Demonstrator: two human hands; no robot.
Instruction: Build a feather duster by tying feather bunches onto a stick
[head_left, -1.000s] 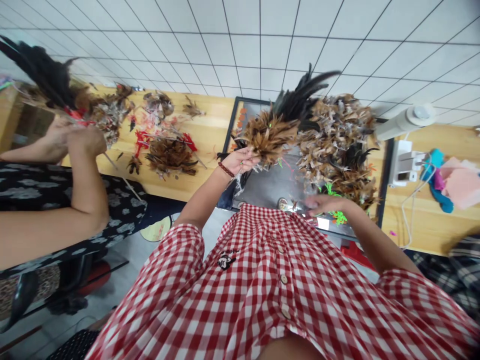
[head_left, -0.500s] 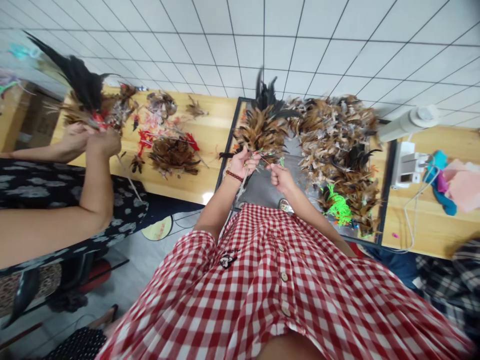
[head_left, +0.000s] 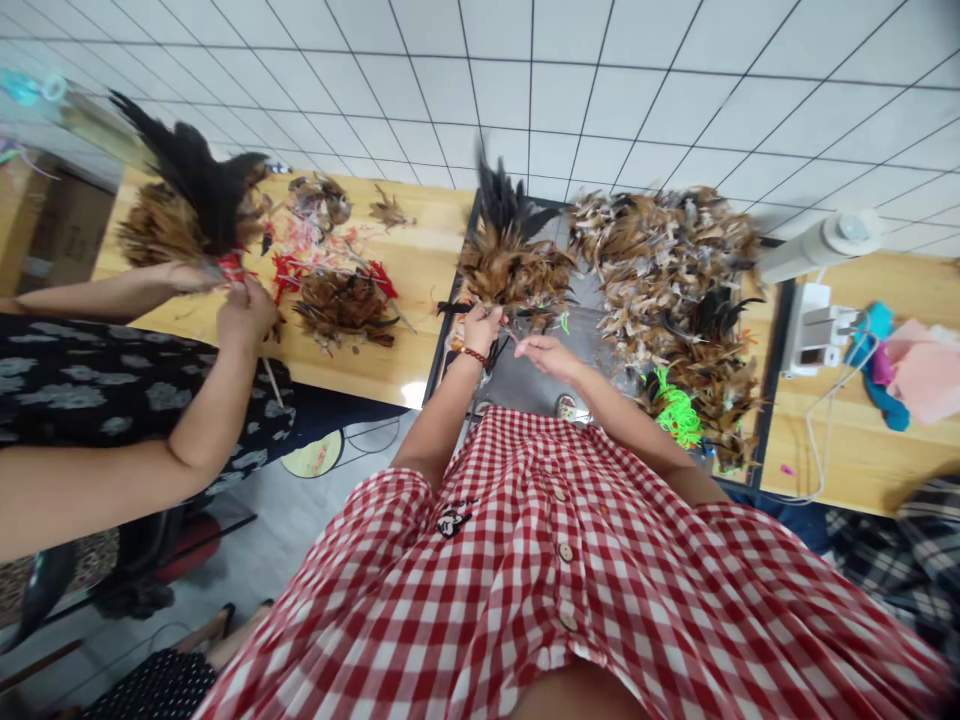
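A feather bundle [head_left: 514, 272], brown with long black plumes on top, stands over the grey board. My left hand [head_left: 482, 328], with a dark red bead bracelet at the wrist, is closed around the base of this bundle. To its right, my right hand [head_left: 551, 354] pinches a thin strand that runs toward the bundle's base. The strand's exact kind is too fine to make out. Brown feathers [head_left: 667, 260] are heaped to the right, with bright green strips [head_left: 675, 410] at their near side.
At left a co-worker's hands [head_left: 247, 305] hold another bundle with black plumes [head_left: 191, 180]. Brown feathers [head_left: 346, 308] and red ties lie on the wooden table [head_left: 427, 250]. A white bottle [head_left: 821, 245], a white charger [head_left: 817, 335] and pink cloth [head_left: 930, 370] are at right.
The bundle's black plumes have swung left. My right hand has turned and come slightly left and down. The co-worker's right hand has moved right, and that bundle has turned.
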